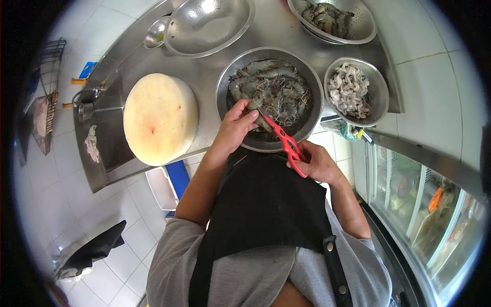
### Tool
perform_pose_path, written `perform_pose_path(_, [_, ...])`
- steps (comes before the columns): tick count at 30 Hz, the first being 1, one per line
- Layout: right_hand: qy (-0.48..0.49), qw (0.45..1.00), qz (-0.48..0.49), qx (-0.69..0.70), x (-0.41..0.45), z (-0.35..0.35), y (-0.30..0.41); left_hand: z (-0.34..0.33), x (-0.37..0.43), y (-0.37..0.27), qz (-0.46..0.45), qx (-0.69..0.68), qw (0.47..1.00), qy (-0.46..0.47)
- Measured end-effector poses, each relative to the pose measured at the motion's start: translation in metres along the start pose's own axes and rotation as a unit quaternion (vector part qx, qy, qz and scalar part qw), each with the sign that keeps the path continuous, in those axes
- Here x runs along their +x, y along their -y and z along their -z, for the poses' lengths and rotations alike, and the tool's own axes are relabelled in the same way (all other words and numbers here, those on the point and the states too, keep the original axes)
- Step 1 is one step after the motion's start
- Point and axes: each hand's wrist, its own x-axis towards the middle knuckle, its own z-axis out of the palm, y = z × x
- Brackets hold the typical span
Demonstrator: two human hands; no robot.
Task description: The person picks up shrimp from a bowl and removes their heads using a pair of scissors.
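Note:
My left hand (238, 123) pinches a raw grey shrimp (264, 123) over the near side of a round steel bowl (318, 90). Red-handled kitchen scissors (285, 140) are in my right hand (321, 163), with my fingers through the handle loops. The scissors' tips point up and left, right at the held shrimp; whether the blades are closed on it I cannot make out. Inside the bowl lies a heap of whole raw shrimp (261, 69), with loose legs and feelers (282, 101) among them.
Left of the bowl stands a thick round chopping block (159, 119), beside a steel sink (115, 142). A colander (211, 27) and a colander with shrimp (333, 19) sit behind. To the right is a bowl of cut squid or octopus (349, 90), above a glass-fronted fridge (425, 207).

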Motion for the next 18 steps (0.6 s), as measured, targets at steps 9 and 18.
perform_pose_path(9, [0.009, 0.999, 0.014, 0.050, 0.005, -0.004, -0.027, -0.004, -0.001, -0.004, 0.003, -0.049, 0.999, -0.002])
perform_pose_path(18, [0.007, 0.999, -0.005, 0.054, 0.002, -0.003, -0.015, -0.002, 0.001, -0.003, 0.007, -0.067, 0.998, 0.014])
